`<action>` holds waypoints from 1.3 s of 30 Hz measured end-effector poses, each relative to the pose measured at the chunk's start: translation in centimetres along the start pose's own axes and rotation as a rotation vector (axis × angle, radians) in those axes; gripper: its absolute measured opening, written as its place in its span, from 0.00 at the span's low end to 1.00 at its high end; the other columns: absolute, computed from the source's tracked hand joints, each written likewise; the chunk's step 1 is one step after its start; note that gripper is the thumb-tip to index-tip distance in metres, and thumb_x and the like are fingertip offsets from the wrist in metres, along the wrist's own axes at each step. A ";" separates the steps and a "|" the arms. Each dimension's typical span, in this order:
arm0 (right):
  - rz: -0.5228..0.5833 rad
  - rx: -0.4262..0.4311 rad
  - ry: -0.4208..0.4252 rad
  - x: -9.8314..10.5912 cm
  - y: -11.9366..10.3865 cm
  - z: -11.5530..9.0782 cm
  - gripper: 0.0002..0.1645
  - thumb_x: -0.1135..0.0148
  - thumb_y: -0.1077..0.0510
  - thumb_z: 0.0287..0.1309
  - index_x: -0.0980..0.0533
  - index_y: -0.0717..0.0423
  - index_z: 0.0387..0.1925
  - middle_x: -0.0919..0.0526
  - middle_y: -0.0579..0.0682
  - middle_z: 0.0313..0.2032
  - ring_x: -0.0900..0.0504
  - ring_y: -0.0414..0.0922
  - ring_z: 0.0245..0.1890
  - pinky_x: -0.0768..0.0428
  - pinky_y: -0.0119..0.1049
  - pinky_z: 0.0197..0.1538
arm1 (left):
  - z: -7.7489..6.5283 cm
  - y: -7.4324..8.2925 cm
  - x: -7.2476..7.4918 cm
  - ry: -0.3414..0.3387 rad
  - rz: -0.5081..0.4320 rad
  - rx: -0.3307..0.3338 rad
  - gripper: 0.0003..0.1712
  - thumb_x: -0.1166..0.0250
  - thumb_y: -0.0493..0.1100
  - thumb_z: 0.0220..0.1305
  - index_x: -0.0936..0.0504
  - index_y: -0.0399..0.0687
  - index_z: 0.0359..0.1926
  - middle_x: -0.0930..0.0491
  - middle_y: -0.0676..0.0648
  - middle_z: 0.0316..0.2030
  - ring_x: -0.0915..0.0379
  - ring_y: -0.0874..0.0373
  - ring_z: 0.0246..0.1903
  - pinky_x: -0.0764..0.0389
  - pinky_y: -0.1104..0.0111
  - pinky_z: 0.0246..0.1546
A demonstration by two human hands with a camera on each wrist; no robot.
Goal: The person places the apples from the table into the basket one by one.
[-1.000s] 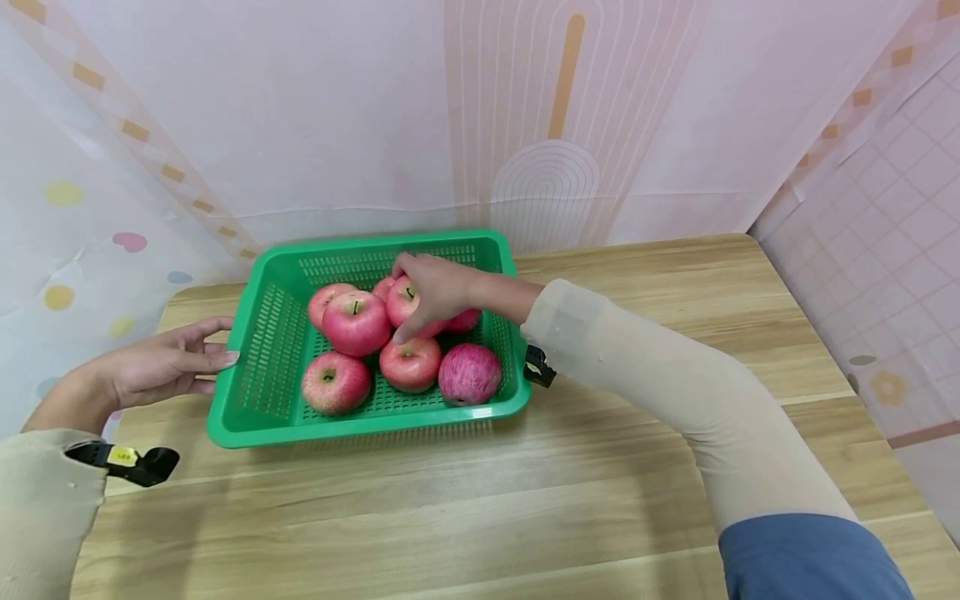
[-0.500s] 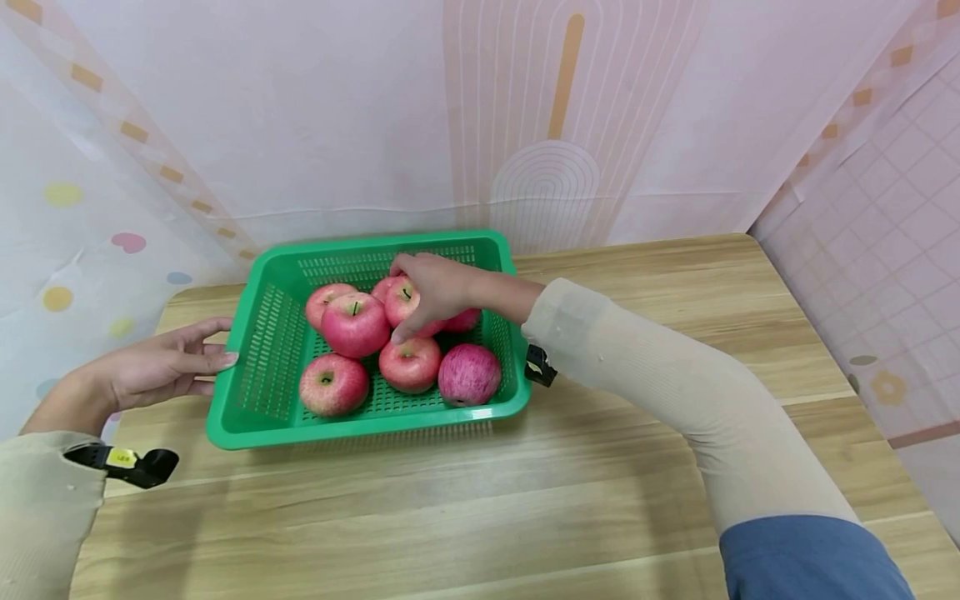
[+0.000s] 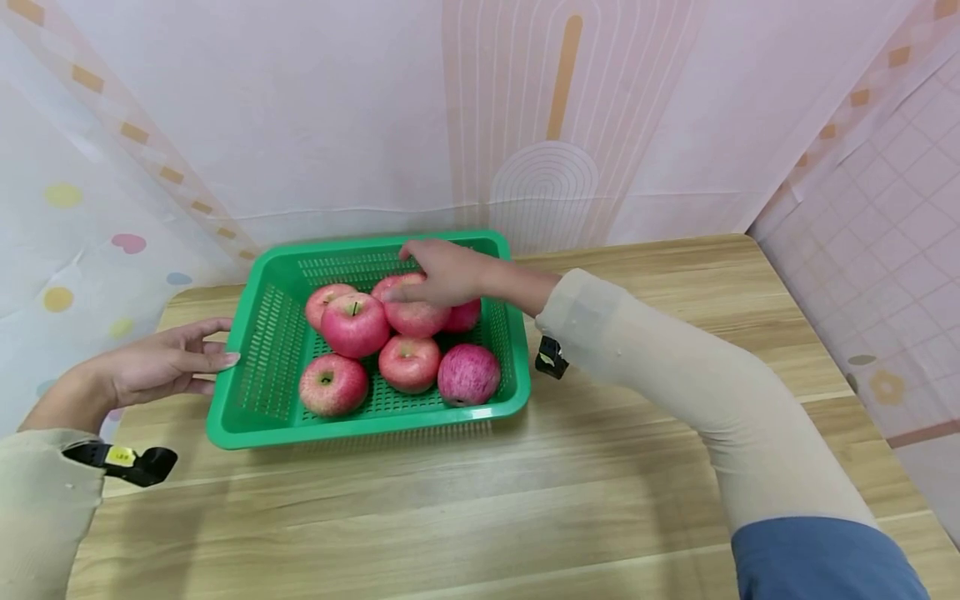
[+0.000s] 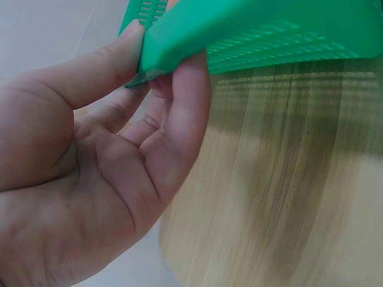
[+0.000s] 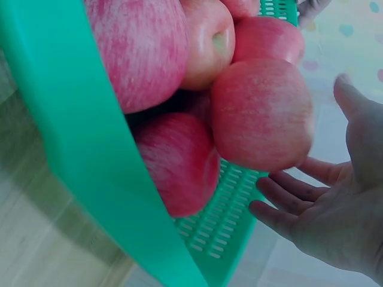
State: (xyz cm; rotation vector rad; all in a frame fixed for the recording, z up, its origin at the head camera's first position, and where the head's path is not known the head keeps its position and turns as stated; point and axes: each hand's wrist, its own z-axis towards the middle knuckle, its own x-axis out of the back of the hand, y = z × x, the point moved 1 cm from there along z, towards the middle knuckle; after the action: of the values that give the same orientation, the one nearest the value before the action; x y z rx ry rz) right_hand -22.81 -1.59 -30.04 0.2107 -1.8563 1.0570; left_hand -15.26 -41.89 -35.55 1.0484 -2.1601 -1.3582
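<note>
A green plastic basket [image 3: 315, 437] with slotted walls holds several red-pink apples, some lying on others. My left hand [image 3: 163, 367] pinches its left rim, thumb on the outer side and fingers curled under the edge [image 4: 179, 42] in the left wrist view. Over the back right of the pile is my right hand [image 3: 453, 273], fingers spread above an apple [image 3: 417, 319]. In the right wrist view, the fingers of that hand [image 5: 344, 224] are loosely extended beside the apple [image 5: 263, 116], not wrapped round it. A darker striped apple [image 3: 469, 375] lies at the front right corner.
The basket stands on a wood-grain table [image 3: 465, 508], close to the patterned wall covering [image 3: 360, 125] at the back. Another covered wall [image 3: 900, 233] rises along the right side. Black wrist cameras [image 3: 551, 358] are strapped over the sleeves.
My right hand has let go of the apple, opened and lifted slightly up and to the right. That apple rests on the pile. The left hand stays at the rim.
</note>
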 end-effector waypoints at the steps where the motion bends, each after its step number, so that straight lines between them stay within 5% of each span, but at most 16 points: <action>1: 0.002 0.001 0.014 0.2 0.1 -0.1 0.41 0.44 0.36 0.72 0.36 0.63 0.69 0.26 0.57 0.64 0.27 0.47 0.63 0.27 0.37 0.65 | 0.0 0.1 0.0 0.012 0.028 0.008 0.23 0.54 0.30 0.80 0.32 0.63 0.63 0.17 0.49 0.50 0.16 0.53 0.48 0.14 0.57 0.50; 6: 0.014 -0.021 0.059 1.5 0.3 -1.1 0.39 0.47 0.37 0.74 0.35 0.63 0.69 0.24 0.55 0.62 0.25 0.46 0.60 0.26 0.38 0.63 | 0.0 1.0 -0.2 0.121 0.201 0.094 0.20 0.49 0.33 0.79 0.36 0.61 0.63 0.18 0.51 0.50 0.16 0.54 0.47 0.14 0.57 0.49; 12: 0.033 -0.030 0.083 3.0 0.7 -2.5 0.36 0.48 0.39 0.75 0.34 0.63 0.68 0.23 0.55 0.58 0.25 0.47 0.59 0.26 0.39 0.63 | -0.1 2.5 -0.7 0.208 0.400 0.197 0.34 0.43 0.40 0.78 0.50 0.33 0.73 0.20 0.45 0.51 0.17 0.57 0.46 0.14 0.57 0.48; 17: 0.031 -0.043 0.083 4.6 1.1 -4.1 0.38 0.48 0.39 0.75 0.36 0.62 0.70 0.29 0.57 0.67 0.30 0.50 0.67 0.29 0.42 0.69 | -0.3 3.6 -0.7 0.245 0.479 0.187 0.37 0.44 0.42 0.78 0.52 0.28 0.74 0.23 0.36 0.57 0.19 0.62 0.47 0.14 0.55 0.50; 21: 0.011 -0.068 0.091 5.8 1.7 -5.5 0.39 0.49 0.38 0.76 0.39 0.61 0.73 0.31 0.58 0.69 0.33 0.51 0.70 0.31 0.44 0.71 | -0.5 5.2 -0.3 0.328 0.601 0.157 0.38 0.46 0.45 0.80 0.53 0.26 0.74 0.33 0.26 0.65 0.24 0.74 0.45 0.14 0.63 0.48; 23: 0.008 -0.070 0.107 6.4 2.2 -6.2 0.39 0.49 0.39 0.76 0.39 0.63 0.73 0.31 0.60 0.69 0.33 0.52 0.70 0.31 0.46 0.71 | -0.7 6.4 -0.4 0.374 0.673 0.147 0.39 0.48 0.48 0.81 0.55 0.26 0.75 0.38 0.22 0.67 0.21 0.63 0.49 0.16 0.70 0.45; 25: -0.002 -0.075 0.128 6.9 2.8 -7.0 0.39 0.49 0.40 0.76 0.39 0.64 0.73 0.31 0.61 0.69 0.33 0.53 0.70 0.31 0.46 0.70 | -0.7 7.7 -0.6 0.418 0.714 0.136 0.41 0.53 0.52 0.83 0.58 0.27 0.77 0.45 0.19 0.69 0.24 0.46 0.57 0.19 0.61 0.55; 28: -0.020 -0.090 0.155 7.6 3.7 -8.3 0.40 0.48 0.41 0.76 0.40 0.65 0.73 0.31 0.62 0.69 0.33 0.54 0.70 0.31 0.48 0.71 | -0.8 9.5 -0.9 0.489 0.761 0.099 0.44 0.60 0.58 0.83 0.65 0.30 0.78 0.55 0.19 0.73 0.50 0.19 0.67 0.34 0.38 0.66; 30: -0.048 -0.102 0.171 8.0 4.3 -9.2 0.40 0.48 0.41 0.76 0.40 0.66 0.73 0.32 0.63 0.69 0.33 0.55 0.70 0.32 0.50 0.71 | -0.8 10.4 -1.1 0.536 0.767 0.072 0.44 0.65 0.60 0.83 0.70 0.32 0.78 0.63 0.19 0.74 0.60 0.17 0.69 0.50 0.24 0.62; 34: -0.094 -0.131 0.201 9.0 5.5 -11.5 0.40 0.48 0.41 0.77 0.41 0.68 0.73 0.34 0.65 0.70 0.35 0.59 0.71 0.34 0.53 0.72 | -0.7 11.4 -1.1 0.635 0.814 0.012 0.43 0.68 0.59 0.82 0.72 0.35 0.79 0.67 0.21 0.75 0.69 0.19 0.72 0.58 0.25 0.65; 39: -0.147 -0.173 0.249 10.2 7.2 -14.8 0.43 0.50 0.39 0.77 0.43 0.67 0.75 0.37 0.67 0.71 0.38 0.61 0.71 0.36 0.59 0.71 | -0.5 11.8 -1.1 0.714 0.924 -0.069 0.40 0.66 0.56 0.83 0.67 0.34 0.79 0.66 0.22 0.75 0.62 0.15 0.69 0.60 0.27 0.67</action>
State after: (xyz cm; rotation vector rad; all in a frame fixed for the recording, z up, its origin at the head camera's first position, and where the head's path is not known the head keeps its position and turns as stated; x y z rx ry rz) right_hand -22.51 16.63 -23.48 0.1062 -1.6687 0.7805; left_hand -18.80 -38.38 -24.83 0.3021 -1.6505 -0.5002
